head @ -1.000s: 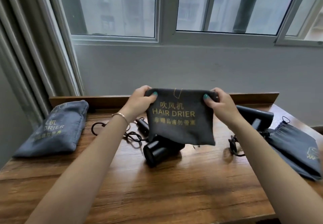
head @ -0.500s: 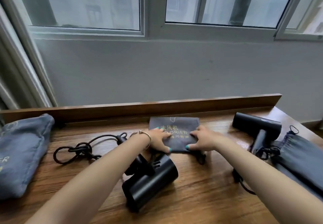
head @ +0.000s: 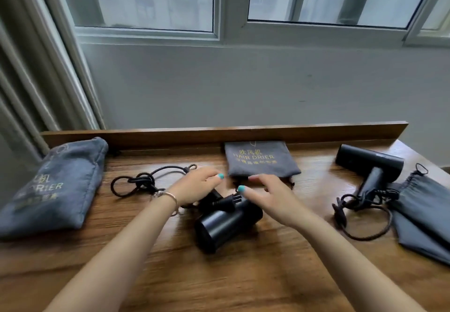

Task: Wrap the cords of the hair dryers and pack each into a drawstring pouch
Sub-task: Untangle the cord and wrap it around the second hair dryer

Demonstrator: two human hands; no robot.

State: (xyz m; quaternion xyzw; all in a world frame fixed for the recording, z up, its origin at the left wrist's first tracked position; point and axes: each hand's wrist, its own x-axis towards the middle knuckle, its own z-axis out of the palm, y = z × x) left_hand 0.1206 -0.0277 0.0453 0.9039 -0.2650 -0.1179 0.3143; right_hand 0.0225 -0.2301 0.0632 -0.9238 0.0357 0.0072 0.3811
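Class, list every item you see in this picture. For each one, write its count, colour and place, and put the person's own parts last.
Hair dryers: 2, black; one at table centre, one at the right rear.
Cords: 2, black; one loose at centre left, one looped by the right dryer.
Pouches: 3, grey; a full one at far left, a flat one at the back centre, a flat one at the right edge.
Table: 1, brown wood.
Window: 1, pale frame, above.
Bracelet: 1, gold, left wrist.
Hands: 2, teal nails; left hand and right hand open over the centre dryer.
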